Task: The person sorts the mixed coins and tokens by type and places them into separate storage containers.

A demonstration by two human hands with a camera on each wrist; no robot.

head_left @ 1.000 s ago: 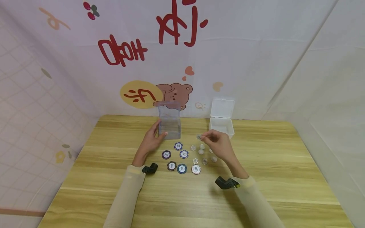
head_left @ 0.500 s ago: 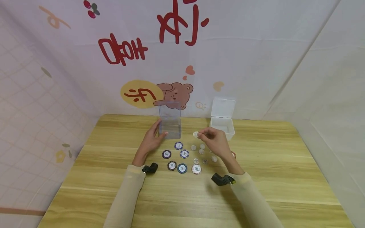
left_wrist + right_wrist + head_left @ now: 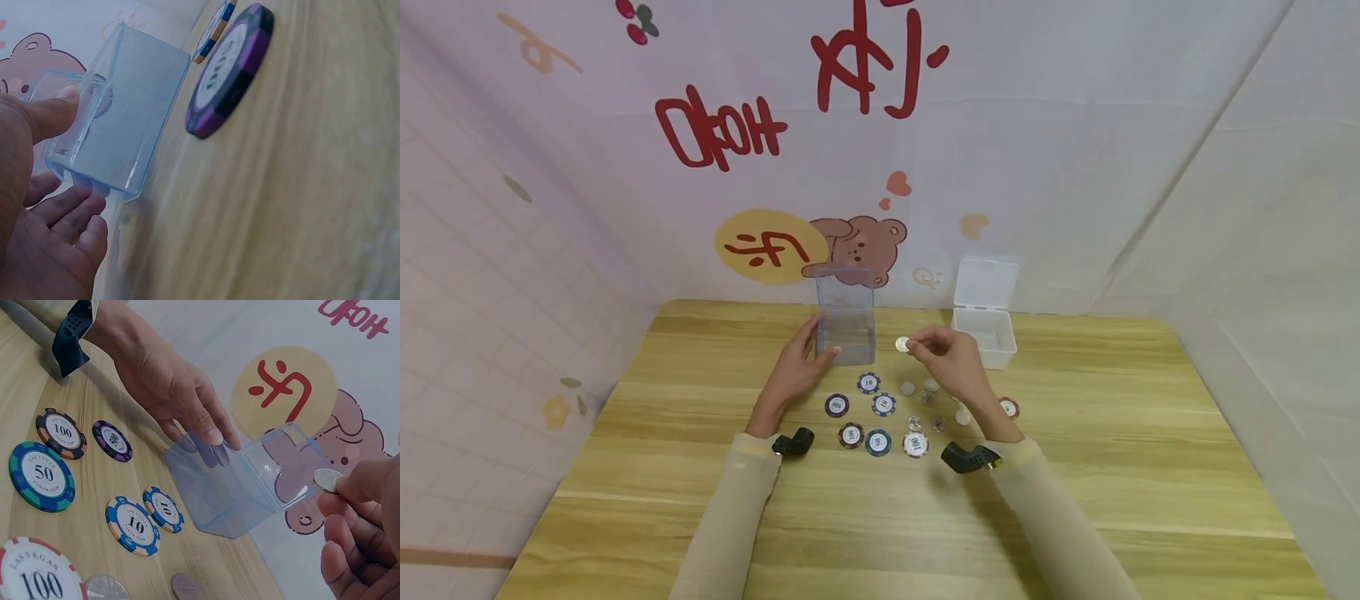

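Observation:
My left hand [image 3: 795, 367] holds the clear plastic box [image 3: 856, 356] at its left side, thumb at the front rim and fingers along the wall. The box's lid [image 3: 846, 290] stands raised behind it. In the right wrist view, the thumb and fingers of my right hand [image 3: 365, 519] pinch a silver coin [image 3: 326, 480]. In the head view this coin [image 3: 902, 344] is just right of the clear box. Below the right hand, several coins [image 3: 907, 388] lie on the table. Several poker chips lie in front of the clear box, among them a purple chip [image 3: 228, 72] and a blue chip [image 3: 132, 525].
A white box [image 3: 996, 358] with its lid raised stands behind and right of my right hand. A red-edged chip [image 3: 1009, 407] lies beside my right wrist. The wooden table [image 3: 700, 333] meets a printed cloth backdrop [image 3: 1060, 208] at its back edge.
My right hand has moved left and a little back with the coin, away from the white box toward the clear box. The red-edged chip has come into view. My left hand stays in place.

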